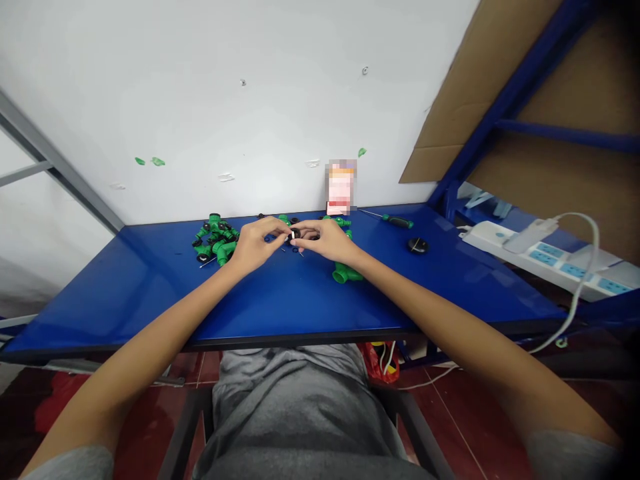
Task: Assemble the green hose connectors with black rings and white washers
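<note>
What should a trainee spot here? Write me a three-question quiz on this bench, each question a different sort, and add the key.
1. Short answer: Which is at the small dark part: the left hand, the right hand, or both?
2. Multiple choice: Which lies nearest the white power strip? A) the pile of green pieces; B) the round black object; C) the small dark part.
3. True or false: The screwdriver lies to the right of both hands.

Key: 1. Both; 2. B; 3. True.

1 head-worn camera looks forward and down across the table (pixel 280 300).
</note>
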The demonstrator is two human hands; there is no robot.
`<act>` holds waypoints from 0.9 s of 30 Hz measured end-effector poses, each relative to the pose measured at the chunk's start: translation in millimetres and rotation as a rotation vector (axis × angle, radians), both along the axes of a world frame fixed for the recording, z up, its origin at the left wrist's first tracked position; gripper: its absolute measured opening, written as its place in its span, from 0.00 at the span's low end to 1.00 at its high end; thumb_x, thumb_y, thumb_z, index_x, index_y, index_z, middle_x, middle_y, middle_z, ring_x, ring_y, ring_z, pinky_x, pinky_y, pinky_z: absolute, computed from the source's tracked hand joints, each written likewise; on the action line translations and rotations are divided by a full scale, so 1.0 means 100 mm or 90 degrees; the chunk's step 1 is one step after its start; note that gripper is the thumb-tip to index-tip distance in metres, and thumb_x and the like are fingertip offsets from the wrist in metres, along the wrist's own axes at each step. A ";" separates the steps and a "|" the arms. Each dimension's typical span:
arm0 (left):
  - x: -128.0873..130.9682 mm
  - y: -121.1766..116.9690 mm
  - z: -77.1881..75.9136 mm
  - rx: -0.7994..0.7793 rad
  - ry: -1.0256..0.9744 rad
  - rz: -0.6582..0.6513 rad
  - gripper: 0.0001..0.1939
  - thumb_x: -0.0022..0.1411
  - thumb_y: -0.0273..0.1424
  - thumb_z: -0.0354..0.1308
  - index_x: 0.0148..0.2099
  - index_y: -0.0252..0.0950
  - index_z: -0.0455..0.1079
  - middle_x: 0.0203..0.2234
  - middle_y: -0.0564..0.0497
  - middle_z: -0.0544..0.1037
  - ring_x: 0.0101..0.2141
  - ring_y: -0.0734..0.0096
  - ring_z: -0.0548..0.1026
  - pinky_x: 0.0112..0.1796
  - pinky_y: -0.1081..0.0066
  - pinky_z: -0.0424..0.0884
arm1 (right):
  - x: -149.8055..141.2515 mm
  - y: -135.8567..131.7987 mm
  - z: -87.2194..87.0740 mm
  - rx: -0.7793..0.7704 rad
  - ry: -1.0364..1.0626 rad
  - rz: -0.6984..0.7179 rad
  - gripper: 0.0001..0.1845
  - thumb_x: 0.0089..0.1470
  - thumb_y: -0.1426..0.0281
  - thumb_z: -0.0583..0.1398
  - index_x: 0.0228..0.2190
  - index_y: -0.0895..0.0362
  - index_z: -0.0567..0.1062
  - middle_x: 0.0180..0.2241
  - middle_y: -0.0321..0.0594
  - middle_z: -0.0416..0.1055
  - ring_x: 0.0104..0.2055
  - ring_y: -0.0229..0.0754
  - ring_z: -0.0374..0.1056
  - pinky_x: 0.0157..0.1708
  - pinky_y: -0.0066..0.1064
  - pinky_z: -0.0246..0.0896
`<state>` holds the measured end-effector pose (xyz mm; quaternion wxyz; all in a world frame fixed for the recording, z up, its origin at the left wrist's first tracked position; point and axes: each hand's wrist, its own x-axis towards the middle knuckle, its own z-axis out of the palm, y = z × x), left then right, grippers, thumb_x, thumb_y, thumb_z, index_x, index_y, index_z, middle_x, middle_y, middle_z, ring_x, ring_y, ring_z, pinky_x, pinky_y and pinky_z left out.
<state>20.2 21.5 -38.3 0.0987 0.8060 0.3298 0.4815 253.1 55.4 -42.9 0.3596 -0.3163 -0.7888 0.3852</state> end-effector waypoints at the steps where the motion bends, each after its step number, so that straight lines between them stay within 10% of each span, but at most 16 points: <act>1: 0.01 -0.01 0.00 0.015 0.019 0.004 0.08 0.73 0.31 0.61 0.43 0.37 0.82 0.40 0.48 0.87 0.37 0.68 0.84 0.44 0.67 0.82 | 0.00 0.00 0.00 -0.002 0.002 0.002 0.24 0.57 0.58 0.71 0.51 0.57 0.85 0.31 0.40 0.83 0.32 0.44 0.81 0.40 0.38 0.77; 22: -0.03 -0.05 -0.06 0.292 0.350 0.087 0.16 0.77 0.33 0.57 0.60 0.38 0.79 0.49 0.41 0.84 0.46 0.60 0.83 0.46 0.62 0.82 | 0.03 0.02 0.00 0.048 0.012 -0.023 0.21 0.57 0.63 0.69 0.50 0.57 0.86 0.33 0.40 0.86 0.33 0.45 0.83 0.43 0.38 0.80; 27: -0.05 -0.04 -0.06 0.224 0.319 0.074 0.18 0.77 0.33 0.57 0.64 0.42 0.77 0.53 0.42 0.82 0.50 0.60 0.82 0.49 0.61 0.82 | 0.04 0.05 -0.02 0.043 0.047 -0.044 0.22 0.57 0.63 0.70 0.51 0.58 0.86 0.34 0.41 0.86 0.35 0.47 0.84 0.45 0.40 0.81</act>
